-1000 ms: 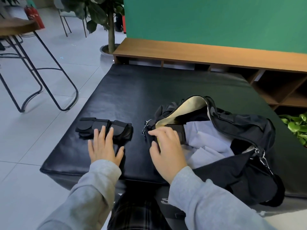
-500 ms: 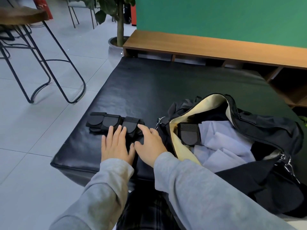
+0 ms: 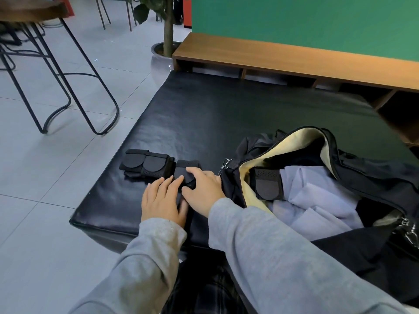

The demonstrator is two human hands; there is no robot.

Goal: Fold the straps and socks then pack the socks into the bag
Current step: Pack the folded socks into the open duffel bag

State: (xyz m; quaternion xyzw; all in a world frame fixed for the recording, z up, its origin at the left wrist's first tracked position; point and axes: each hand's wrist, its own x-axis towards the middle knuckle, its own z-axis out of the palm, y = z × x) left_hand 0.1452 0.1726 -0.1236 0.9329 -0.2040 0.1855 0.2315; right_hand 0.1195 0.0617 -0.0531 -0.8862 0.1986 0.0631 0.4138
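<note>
Folded black straps [image 3: 146, 165] lie in a row on the black padded mat [image 3: 226, 114], left of the open black bag [image 3: 362, 177]. My right hand [image 3: 201, 189] holds the rightmost folded strap [image 3: 187, 169], fingers curled over its top and thumb at its near side. My left hand [image 3: 162, 199] lies flat beside it, fingertips touching the strap's near edge. Inside the bag, another folded black strap [image 3: 267, 185] rests on pale lilac cloth [image 3: 317, 196] against the cream lining.
A wooden bench shelf [image 3: 294, 62] runs behind the mat below a green wall. Black metal stool legs [image 3: 74, 87] and a potted tree trunk [image 3: 167, 28] stand on the tiled floor at the left. The mat's near edge is by my knees.
My right hand left the bag, where it set a folded strap, and crossed left to the strap beside my left hand. Its fingers now curl over that strap. The camera drifted left.
</note>
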